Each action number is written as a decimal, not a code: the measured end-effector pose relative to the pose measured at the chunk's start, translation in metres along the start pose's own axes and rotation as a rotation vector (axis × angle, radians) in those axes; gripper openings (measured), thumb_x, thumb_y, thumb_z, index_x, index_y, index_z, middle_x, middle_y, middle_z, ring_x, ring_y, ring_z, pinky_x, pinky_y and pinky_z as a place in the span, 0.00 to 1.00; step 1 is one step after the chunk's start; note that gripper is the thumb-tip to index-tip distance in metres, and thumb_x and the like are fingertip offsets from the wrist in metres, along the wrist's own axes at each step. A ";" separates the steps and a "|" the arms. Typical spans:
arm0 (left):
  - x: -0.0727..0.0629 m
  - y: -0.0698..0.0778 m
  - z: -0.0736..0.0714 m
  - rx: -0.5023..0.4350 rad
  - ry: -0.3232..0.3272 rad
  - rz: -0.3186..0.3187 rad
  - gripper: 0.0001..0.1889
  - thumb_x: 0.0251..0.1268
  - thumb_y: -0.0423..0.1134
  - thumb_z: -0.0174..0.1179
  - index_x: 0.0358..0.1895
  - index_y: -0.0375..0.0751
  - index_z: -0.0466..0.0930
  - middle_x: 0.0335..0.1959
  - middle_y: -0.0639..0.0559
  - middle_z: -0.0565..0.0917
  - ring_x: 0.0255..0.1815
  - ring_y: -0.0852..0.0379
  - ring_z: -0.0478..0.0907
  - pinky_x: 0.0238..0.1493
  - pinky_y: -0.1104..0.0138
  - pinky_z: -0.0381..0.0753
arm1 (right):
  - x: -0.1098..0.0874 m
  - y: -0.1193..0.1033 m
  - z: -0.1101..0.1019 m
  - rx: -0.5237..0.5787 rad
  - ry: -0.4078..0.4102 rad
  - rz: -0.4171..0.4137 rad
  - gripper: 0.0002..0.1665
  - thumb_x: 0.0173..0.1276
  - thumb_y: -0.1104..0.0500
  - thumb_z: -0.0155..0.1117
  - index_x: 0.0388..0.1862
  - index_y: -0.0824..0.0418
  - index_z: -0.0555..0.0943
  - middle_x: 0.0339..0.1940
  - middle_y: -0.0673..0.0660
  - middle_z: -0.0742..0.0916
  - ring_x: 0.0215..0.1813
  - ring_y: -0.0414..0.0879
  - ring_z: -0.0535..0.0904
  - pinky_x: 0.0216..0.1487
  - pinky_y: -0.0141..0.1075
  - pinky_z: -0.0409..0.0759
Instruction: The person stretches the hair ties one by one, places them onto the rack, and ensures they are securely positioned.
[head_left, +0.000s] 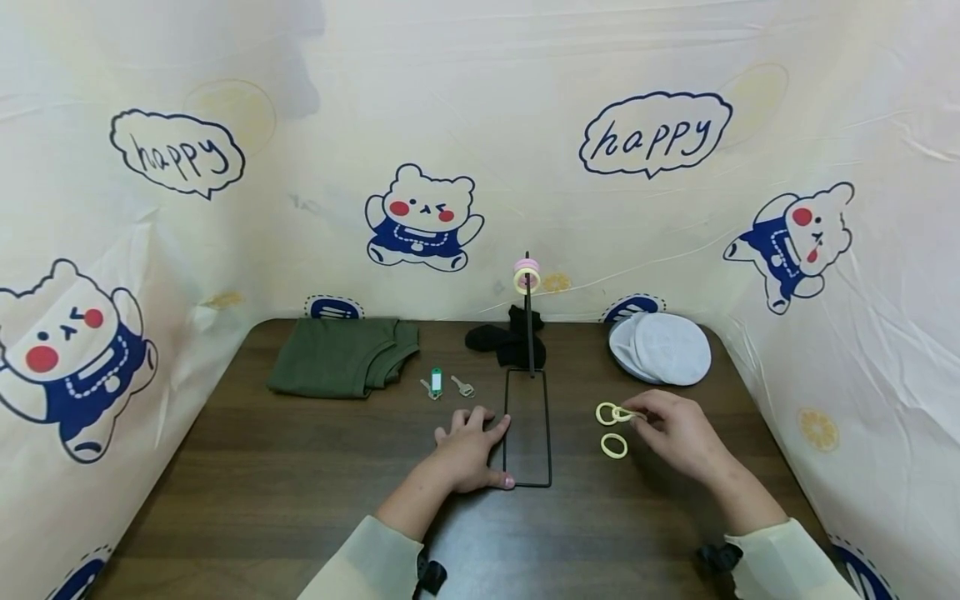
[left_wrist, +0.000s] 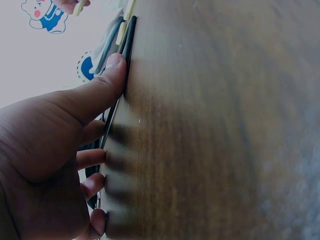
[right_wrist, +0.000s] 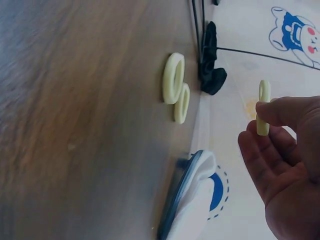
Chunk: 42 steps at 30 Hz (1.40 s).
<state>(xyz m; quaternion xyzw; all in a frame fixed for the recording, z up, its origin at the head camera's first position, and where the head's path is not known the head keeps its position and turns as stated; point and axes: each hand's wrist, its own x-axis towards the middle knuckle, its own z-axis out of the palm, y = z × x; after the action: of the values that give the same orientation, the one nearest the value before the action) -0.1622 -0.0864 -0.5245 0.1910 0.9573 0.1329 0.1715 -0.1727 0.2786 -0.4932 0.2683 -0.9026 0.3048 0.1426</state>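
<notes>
My left hand (head_left: 467,457) lies spread at the left side of a black wire stand (head_left: 550,433). Its thumb presses on the rectangular base, and the other fingertips rest on the table along the frame. From the base's far end a post rises, with pink and pale yellow rings (head_left: 527,271) near its top. Over the table to the right, my right hand (head_left: 678,433) pinches a pale yellow ring (right_wrist: 262,129) between thumb and fingers. Below it on the table lie two more rings, the nearer yellow ring (head_left: 613,446) and the farther yellow ring (head_left: 602,414).
Folded green cloth (head_left: 337,358) lies at the back left. Beside it are a key with a green tag (head_left: 437,382) and a loose key (head_left: 462,387). Black bundled fabric (head_left: 491,337) sits behind the stand. A white folded cloth item (head_left: 667,348) with a dark rim stands back right.
</notes>
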 end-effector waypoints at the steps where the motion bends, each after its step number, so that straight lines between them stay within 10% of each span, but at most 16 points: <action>1: 0.000 0.000 0.000 0.001 0.000 0.000 0.55 0.54 0.72 0.69 0.84 0.60 0.55 0.79 0.49 0.58 0.75 0.37 0.54 0.52 0.44 0.63 | 0.001 -0.002 0.000 0.004 0.010 -0.007 0.16 0.58 0.73 0.76 0.43 0.59 0.90 0.40 0.48 0.89 0.38 0.37 0.82 0.39 0.39 0.84; 10: 0.001 0.001 0.000 -0.001 -0.005 -0.003 0.55 0.54 0.71 0.70 0.84 0.60 0.55 0.80 0.49 0.57 0.75 0.37 0.54 0.52 0.44 0.63 | 0.016 -0.017 0.001 0.031 0.079 -0.090 0.17 0.56 0.74 0.78 0.37 0.55 0.89 0.40 0.45 0.88 0.38 0.38 0.83 0.44 0.21 0.75; 28: -0.001 0.003 -0.004 -0.010 -0.003 0.004 0.55 0.55 0.70 0.70 0.84 0.58 0.56 0.79 0.48 0.58 0.75 0.36 0.54 0.52 0.43 0.64 | 0.054 -0.066 -0.006 0.155 0.168 -0.344 0.18 0.54 0.77 0.76 0.40 0.59 0.89 0.43 0.50 0.90 0.42 0.43 0.86 0.48 0.26 0.80; 42: -0.001 0.003 -0.004 -0.004 0.000 0.002 0.55 0.54 0.70 0.70 0.84 0.58 0.57 0.79 0.48 0.58 0.75 0.36 0.54 0.52 0.44 0.64 | 0.074 -0.104 -0.020 0.221 0.170 -0.385 0.18 0.56 0.75 0.77 0.42 0.58 0.90 0.45 0.50 0.90 0.45 0.43 0.86 0.49 0.26 0.81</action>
<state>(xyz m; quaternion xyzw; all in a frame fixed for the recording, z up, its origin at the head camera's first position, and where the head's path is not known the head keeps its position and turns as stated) -0.1623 -0.0849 -0.5202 0.1915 0.9569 0.1348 0.1720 -0.1720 0.1920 -0.3972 0.4227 -0.7808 0.3903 0.2433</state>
